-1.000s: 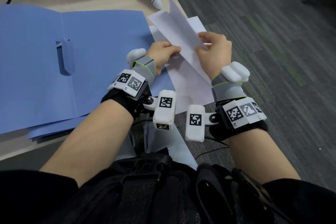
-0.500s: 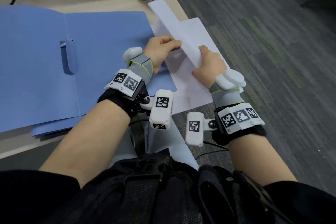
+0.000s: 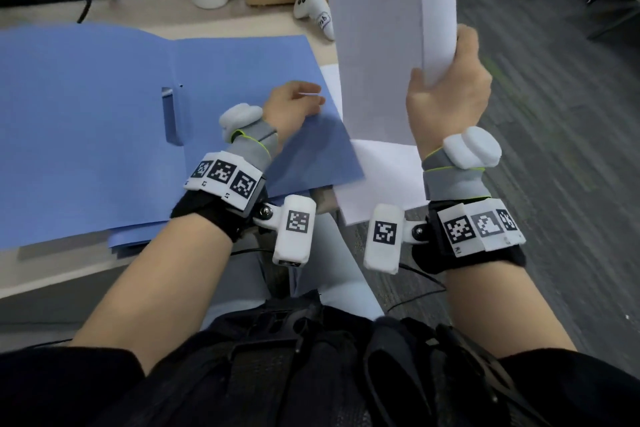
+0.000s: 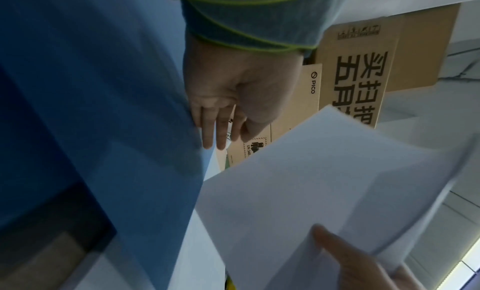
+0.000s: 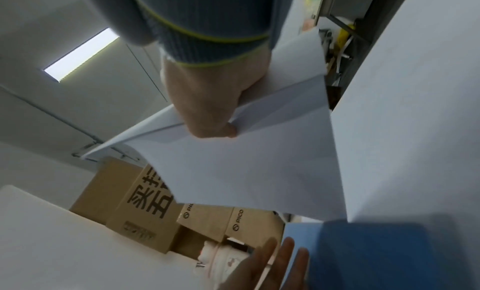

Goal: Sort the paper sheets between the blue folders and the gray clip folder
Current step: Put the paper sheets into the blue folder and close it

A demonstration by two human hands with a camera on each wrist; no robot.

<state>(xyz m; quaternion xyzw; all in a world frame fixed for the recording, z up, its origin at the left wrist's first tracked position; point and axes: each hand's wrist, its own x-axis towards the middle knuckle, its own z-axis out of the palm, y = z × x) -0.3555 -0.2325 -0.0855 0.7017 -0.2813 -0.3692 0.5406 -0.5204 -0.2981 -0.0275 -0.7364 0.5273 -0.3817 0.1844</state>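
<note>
1. The right hand [image 3: 448, 94] is clamped on the lower edge of a bunch of paper sheets [image 3: 384, 28], thumb on the near face and fingers curled round the far side. The bunch stands raised and nearly upright at about 1 o'clock from the middle of the head view, clear of the desk.
2. The left hand [image 3: 294, 107] lies flat with fingers straight on the right leaf of the open blue folder [image 3: 104, 121], holding nothing. It is at about 11 o'clock from the middle of the view, near that leaf's right edge; the left wrist view shows the fingers [image 4: 210, 130] extended along the blue edge.
3. More white sheets [image 3: 377, 177] lie on the desk corner just right of the folder, partly under its lower right corner and jutting past the desk edge [image 3: 52, 274].
4. At least one more blue folder edge [image 3: 121, 237] shows under the open one at about 8 o'clock.
5. Judgement on progress: the sorting looks early or mid-way. The open folder shows bare blue inside, one bunch is in the air unplaced, and loose sheets remain.
6. No gray clip folder can be made out in any view, so its share of the work cannot be judged.
7. Left to do, as I read it: set the lifted bunch into a folder, then deal with the remaining sheets.
</note>
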